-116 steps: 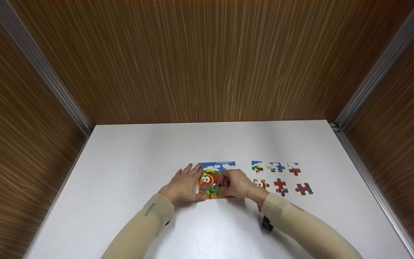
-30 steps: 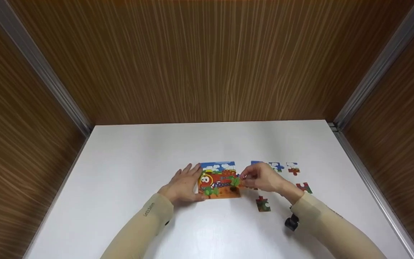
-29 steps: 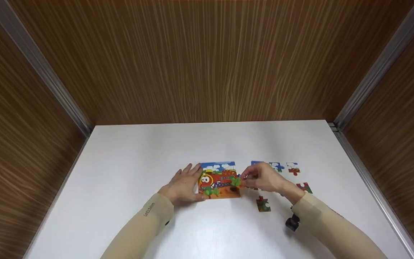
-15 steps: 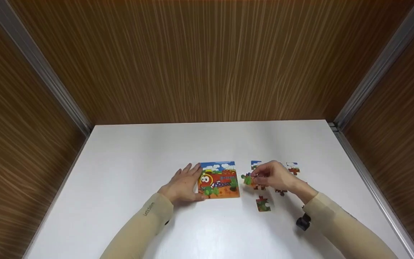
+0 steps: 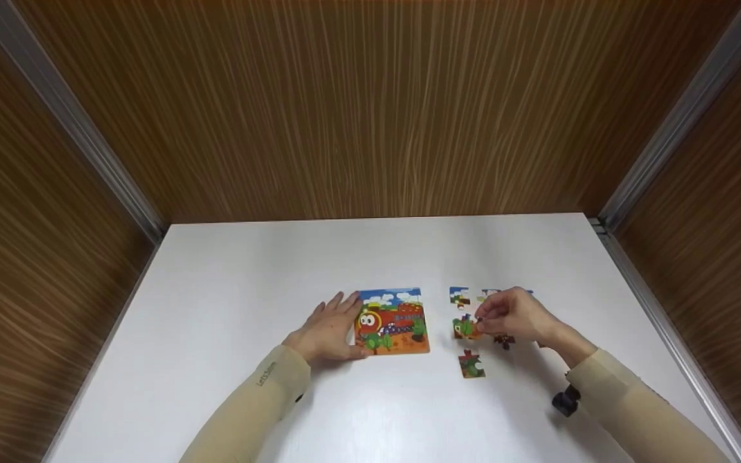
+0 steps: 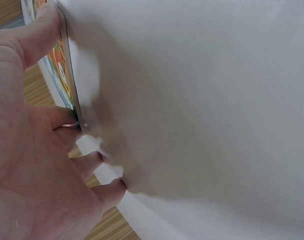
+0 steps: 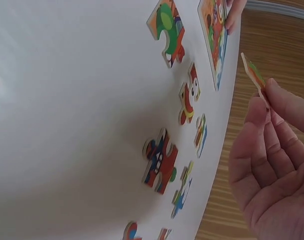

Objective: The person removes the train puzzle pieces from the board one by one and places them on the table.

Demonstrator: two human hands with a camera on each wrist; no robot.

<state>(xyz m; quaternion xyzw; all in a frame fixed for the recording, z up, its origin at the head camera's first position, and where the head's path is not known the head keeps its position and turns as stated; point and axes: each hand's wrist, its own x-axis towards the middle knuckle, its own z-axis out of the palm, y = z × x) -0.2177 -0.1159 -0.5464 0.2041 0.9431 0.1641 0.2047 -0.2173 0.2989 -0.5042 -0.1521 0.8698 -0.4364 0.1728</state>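
My left hand (image 5: 327, 331) lies with fingers spread at the left edge of a square cartoon train puzzle (image 5: 393, 321). In the left wrist view its thumb (image 6: 44, 30) touches the puzzle's edge. Between thumb and fingertips, my right hand (image 5: 517, 315) pinches a green and orange puzzle piece (image 5: 466, 328), raised over the loose pieces right of the puzzle. The right wrist view shows the held piece (image 7: 253, 74) tilted, almost edge-on. A face piece (image 7: 190, 95) and a red and blue piece (image 7: 161, 162) lie beneath; the hand partly covers them in the head view.
Several loose puzzle pieces lie in rows on the white table (image 5: 267, 270). A green and red piece (image 5: 471, 364) is nearest the front, and a blue-topped one (image 5: 459, 295) lies at the back. Wood-grain panels (image 5: 370, 109) surround the table's back and sides.
My right hand has moved right, away from the assembled puzzle, carrying the green and orange piece over the loose ones. The left hand has stayed in place.
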